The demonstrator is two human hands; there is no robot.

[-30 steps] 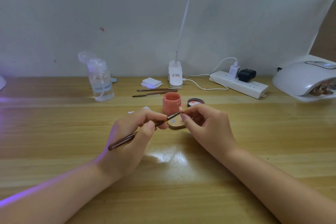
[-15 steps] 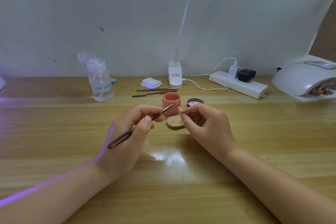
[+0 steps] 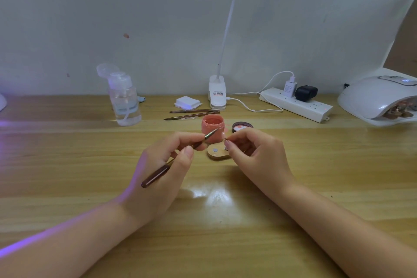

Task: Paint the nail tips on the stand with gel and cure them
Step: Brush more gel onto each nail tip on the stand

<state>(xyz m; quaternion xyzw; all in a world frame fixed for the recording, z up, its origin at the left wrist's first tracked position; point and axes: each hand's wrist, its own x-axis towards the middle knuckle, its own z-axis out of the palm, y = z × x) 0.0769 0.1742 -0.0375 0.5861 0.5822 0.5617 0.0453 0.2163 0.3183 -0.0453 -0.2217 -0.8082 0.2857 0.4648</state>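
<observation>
Head view: left hand (image 3: 162,171) gripping brush (image 3: 180,156), right hand (image 3: 252,156) pinching perhaps a nail tip (image 3: 225,141).

A wooden surface (image 3: 67,165) carries an open coral gel jar (image 3: 212,127). Its lid (image 3: 242,127) lies just right of the jar, a wooden stand base (image 3: 217,153) just before it, two brushes (image 3: 191,113) behind it, a clear bottle (image 3: 125,101) far left, a power strip (image 3: 295,104) and a curing lamp (image 3: 379,99) far right.
</observation>
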